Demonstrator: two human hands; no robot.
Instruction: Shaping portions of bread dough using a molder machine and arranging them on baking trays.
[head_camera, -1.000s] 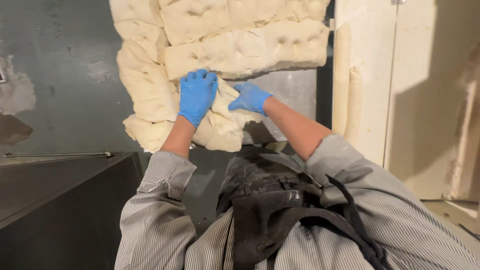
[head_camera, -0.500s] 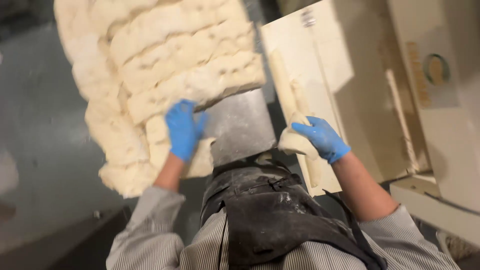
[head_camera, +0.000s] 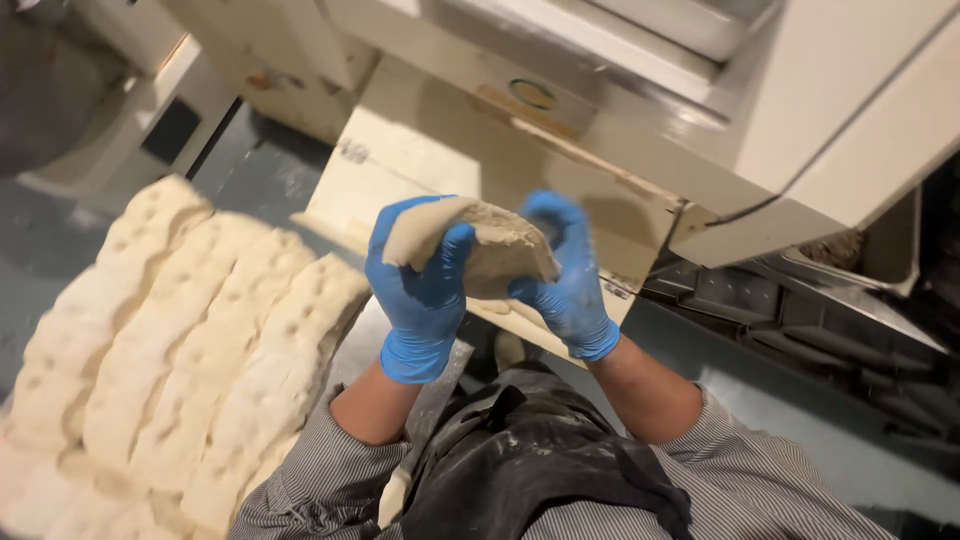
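On the left, a large slab of pale dough (head_camera: 170, 370), scored into long pillowy strips, lies on the dark counter (head_camera: 265, 170); its lower edge runs out of the picture. Just right of it the left hand (head_camera: 420, 290), in a blue glove, has its grip closed around the near side of a torn piece of dough (head_camera: 490, 245), fingers curled over the top edge. The right hand (head_camera: 570, 285), also gloved, cups the far side and underside, its grip closed too. The piece is held up in the air between both hands, above the person's dark floured apron (head_camera: 530, 470) and in front of a cream-coloured machine (head_camera: 640, 120).

The piece looks soft, floppy and somewhat sticky, light enough for one hand but likely to sag and stretch, so support from below along its thick middle suits it best.

The right fingertips are blurred, and the dough's underside is hidden. The machine's opening and the dark tray (head_camera: 800, 300) at the right are hard to make out.
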